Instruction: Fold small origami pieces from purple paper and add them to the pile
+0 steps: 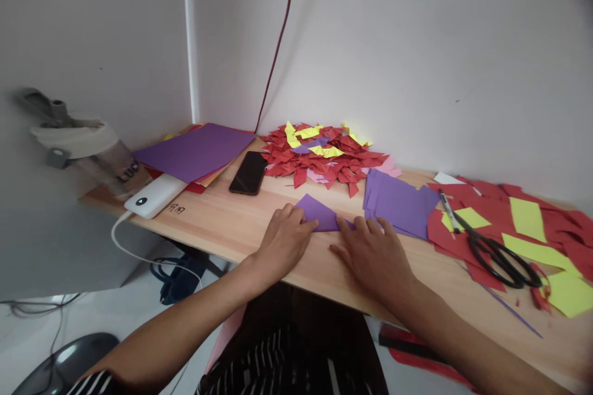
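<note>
A purple sheet of paper [319,213], folded to a triangle, lies near the front edge of the wooden table. My left hand [285,241] covers its left corner, fingers curled together and thumb along the lower edge, holding the paper. On the right corner rests my right hand [377,253], its fingers spread, the index fingertip pressing the paper and the thumb apart on the wood. Part of the sheet is hidden beneath both hands. Just beyond my right hand is a stack of purple paper squares [398,197].
Behind sits a heap of folded red paper pieces [319,166] with some yellow ones. Black scissors [498,256], a marker [448,210] and red and yellow scraps lie right. Leftward are a phone [249,173], purple sheets [199,148], a white power bank [155,196] and a bottle [92,148].
</note>
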`<state>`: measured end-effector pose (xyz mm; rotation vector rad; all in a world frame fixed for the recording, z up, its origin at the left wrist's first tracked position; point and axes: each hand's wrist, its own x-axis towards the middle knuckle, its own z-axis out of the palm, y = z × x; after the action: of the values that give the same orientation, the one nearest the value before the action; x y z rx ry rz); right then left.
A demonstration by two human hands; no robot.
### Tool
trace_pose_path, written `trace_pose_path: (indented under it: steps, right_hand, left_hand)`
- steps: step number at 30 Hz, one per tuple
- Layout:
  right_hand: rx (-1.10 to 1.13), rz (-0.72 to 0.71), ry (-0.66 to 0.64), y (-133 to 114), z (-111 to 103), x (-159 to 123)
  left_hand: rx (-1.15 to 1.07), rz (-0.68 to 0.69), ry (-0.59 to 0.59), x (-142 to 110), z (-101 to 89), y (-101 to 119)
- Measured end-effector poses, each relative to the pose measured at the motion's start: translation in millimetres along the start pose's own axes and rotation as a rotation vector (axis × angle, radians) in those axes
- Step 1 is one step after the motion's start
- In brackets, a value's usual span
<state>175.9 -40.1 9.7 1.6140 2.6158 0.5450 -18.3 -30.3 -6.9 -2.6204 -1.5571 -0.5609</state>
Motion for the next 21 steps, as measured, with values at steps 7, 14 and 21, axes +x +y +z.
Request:
trace_pose_path:
  steps: [7,14,21]
  right_hand:
    - [-0.014,0.036,-0.003,-3,-2,-1]
    - [-0.022,0.047,0.002,-3,0,-3]
    - [-0.018,0.046,-0.012,-4,-2,-4]
  left_hand:
    - [0.162,0.161,0.079,-3,10.2,20]
    - [0.107,0.176,-0.042,-10,20.6,33]
    - [0.104,0.103,-0.07,-28,7.3,21]
